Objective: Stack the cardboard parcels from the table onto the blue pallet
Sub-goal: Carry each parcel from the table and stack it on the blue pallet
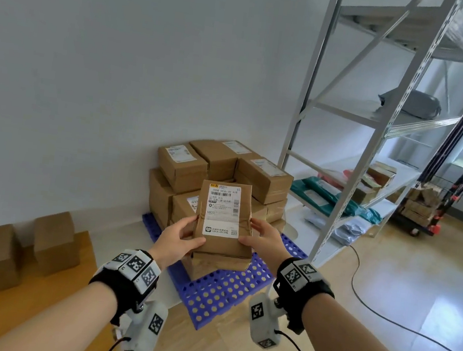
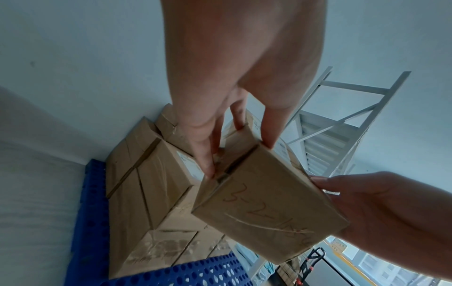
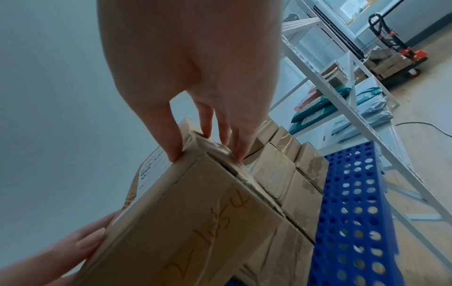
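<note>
A grey metal shelving rack (image 1: 377, 120) stands right of the perforated blue plastic pallet (image 1: 224, 294), which bears stacked brown cardboard parcels (image 1: 219, 171). Above it hangs a labelled brown cardboard parcel (image 1: 223, 224), clamped by the left hand (image 1: 176, 238) and right hand (image 1: 267, 242) at opposite sides.

Head view looking down and forward from above at the pallet (image 1: 227, 291) and rack (image 1: 377, 120); wrist views close under each palm, facing along the fingers, both sharing the held parcel (image 2: 269, 203) and stacked boxes (image 3: 288, 174).
</note>
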The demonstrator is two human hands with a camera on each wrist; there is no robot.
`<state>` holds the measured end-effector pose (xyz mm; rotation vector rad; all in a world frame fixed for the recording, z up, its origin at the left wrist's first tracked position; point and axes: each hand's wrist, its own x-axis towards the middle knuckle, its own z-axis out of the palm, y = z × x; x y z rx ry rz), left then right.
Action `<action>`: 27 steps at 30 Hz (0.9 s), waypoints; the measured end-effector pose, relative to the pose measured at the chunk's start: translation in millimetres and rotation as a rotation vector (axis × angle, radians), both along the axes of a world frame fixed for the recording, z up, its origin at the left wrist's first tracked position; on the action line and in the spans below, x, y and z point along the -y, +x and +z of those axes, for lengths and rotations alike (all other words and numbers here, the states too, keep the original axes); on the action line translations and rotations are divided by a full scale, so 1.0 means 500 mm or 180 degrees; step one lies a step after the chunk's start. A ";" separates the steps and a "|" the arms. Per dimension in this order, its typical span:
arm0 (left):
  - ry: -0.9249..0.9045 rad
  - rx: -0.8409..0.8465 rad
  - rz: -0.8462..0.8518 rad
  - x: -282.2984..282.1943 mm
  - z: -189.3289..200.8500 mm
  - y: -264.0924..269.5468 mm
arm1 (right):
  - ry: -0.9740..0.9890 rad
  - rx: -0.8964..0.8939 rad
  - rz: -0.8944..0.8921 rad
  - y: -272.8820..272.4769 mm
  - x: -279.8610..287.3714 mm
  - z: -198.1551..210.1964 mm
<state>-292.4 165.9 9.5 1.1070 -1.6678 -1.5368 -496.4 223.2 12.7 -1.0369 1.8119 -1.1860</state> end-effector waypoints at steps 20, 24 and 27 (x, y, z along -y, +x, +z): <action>0.0243 0.0154 0.0481 0.228 -0.013 -0.188 | 0.0407 -0.0331 0.0450 -0.171 0.275 0.006; 0.0363 0.0229 0.0611 0.243 -0.019 -0.210 | 0.0505 -0.0464 0.0781 -0.195 0.302 0.007; 0.0357 0.0249 0.0757 0.252 -0.017 -0.227 | 0.0506 -0.0579 0.0937 -0.210 0.331 0.007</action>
